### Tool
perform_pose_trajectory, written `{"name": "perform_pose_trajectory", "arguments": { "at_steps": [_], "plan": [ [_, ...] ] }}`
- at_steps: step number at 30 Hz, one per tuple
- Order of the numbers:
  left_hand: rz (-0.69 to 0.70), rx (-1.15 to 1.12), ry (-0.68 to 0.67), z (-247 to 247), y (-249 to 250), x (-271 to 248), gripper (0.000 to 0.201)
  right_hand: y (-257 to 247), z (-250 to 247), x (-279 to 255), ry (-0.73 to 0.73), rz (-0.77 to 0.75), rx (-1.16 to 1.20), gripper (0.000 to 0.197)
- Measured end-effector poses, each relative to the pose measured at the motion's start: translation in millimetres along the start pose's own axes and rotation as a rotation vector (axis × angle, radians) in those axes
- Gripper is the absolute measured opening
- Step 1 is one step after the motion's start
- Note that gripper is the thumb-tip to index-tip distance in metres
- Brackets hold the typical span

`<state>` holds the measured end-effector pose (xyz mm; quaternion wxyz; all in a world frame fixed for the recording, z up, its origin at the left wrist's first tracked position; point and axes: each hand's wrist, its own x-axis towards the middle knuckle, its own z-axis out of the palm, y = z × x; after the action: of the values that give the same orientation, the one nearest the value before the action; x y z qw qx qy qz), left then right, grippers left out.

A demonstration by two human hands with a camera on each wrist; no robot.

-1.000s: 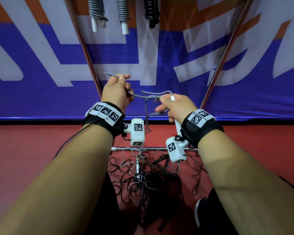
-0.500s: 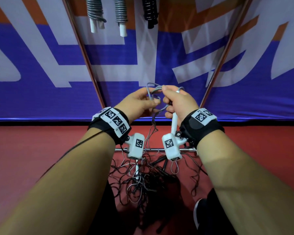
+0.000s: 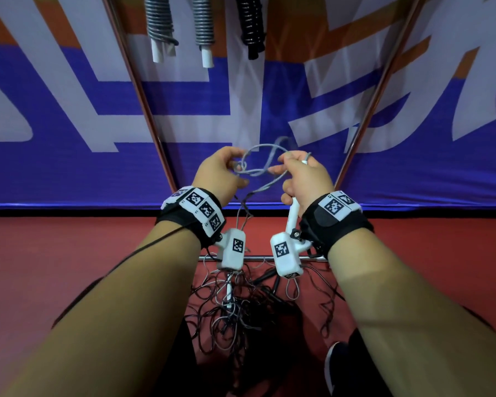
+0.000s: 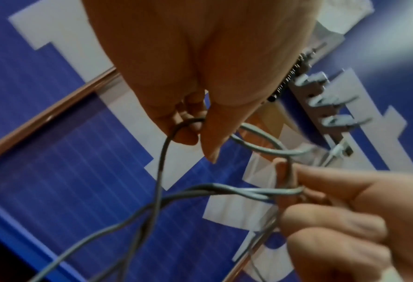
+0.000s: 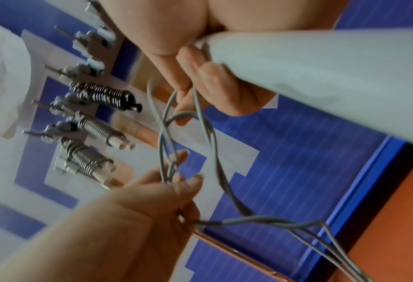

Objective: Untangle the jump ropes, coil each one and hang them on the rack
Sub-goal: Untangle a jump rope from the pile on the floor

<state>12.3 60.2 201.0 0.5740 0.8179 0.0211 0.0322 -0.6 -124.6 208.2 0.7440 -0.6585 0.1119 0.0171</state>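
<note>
A grey jump rope [image 3: 259,163] forms crossed loops between my two hands at chest height. My left hand [image 3: 236,165] pinches one loop [image 4: 188,122] between thumb and fingers. My right hand [image 3: 279,165] grips the rope's white handle [image 3: 294,213] in its palm and pinches the rope strands [image 5: 176,106] with its fingertips. From the loops the rope drops to a tangle of grey and black ropes [image 3: 232,313] on the red floor. Three coiled ropes hang on the rack above: two grey [image 3: 161,21] [image 3: 202,24] and one black [image 3: 251,21].
The rack's copper side poles [image 3: 143,104] [image 3: 367,110] slant up on either side of my hands. Its bottom bar [image 3: 258,257] lies on the floor just behind the tangle. A blue and white banner [image 3: 69,124] hangs behind. My shoe [image 3: 331,365] stands right of the tangle.
My left hand came in from the upper left to meet the right hand, then both drew slightly apart, spreading the grey rope into open loops between them.
</note>
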Motion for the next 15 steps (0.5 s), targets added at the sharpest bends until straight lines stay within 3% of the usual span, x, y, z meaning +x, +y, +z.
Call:
{"name": "perform_pose_trajectory", "arguments": {
  "at_steps": [5, 11, 15],
  "plan": [
    [-0.061, -0.077, 0.005, 3.8, -1.1, -2.7, 0.03, 1.0, -2.1, 3.1, 0.002, 0.015, -0.072, 0.012],
    [-0.134, -0.208, -0.02, 7.6, 2.3, -4.6, 0.028, 2.4, -0.2, 5.4, 0.086, 0.148, 0.018, 0.027],
    [-0.135, -0.143, -0.037, 4.6, 5.4, -2.8, 0.033, 5.7, -0.3, 6.6, 0.128, 0.169, 0.052, 0.016]
  ]
}}
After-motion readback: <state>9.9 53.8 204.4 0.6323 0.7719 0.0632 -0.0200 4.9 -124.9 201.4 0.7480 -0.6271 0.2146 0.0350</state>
